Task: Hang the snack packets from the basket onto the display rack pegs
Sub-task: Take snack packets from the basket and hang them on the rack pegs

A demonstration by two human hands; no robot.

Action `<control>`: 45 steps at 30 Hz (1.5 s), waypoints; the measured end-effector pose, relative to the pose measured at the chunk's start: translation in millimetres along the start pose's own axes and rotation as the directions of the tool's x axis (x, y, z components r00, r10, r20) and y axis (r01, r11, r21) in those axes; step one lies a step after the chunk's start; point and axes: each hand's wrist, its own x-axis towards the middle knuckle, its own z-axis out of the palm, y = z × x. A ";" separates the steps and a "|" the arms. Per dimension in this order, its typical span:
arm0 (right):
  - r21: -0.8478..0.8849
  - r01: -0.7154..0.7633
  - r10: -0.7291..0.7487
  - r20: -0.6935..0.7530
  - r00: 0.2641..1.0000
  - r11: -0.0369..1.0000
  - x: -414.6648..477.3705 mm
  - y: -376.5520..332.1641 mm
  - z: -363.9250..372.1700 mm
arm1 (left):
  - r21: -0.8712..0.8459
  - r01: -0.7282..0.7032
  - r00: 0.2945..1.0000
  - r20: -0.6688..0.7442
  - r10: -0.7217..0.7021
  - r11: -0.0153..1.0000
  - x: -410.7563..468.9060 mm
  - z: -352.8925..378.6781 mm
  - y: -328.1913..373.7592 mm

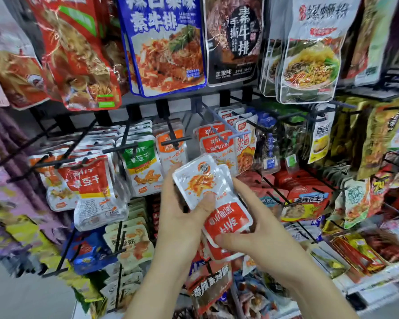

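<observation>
Before the rack (173, 141): my snack packets (200, 180), upside down
Left grip (180, 217): clasping them
Right grip (260, 231): pinching red end

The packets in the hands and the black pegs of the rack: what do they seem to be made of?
Packets: probably thin plastic film with a glossy finish. They show bright glare, small wrinkles and flat sealed edges.
Black pegs: likely metal wire with dark paint or coating. They are thin, straight and evenly dark, though the coating type cannot be told.
</observation>
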 end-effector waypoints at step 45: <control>-0.025 0.217 -0.194 -0.556 0.808 0.976 -6.8 6.4 -18.3 | 0.049 0.037 0.997 -0.066 -0.033 0.998 13.8 39.7 7.4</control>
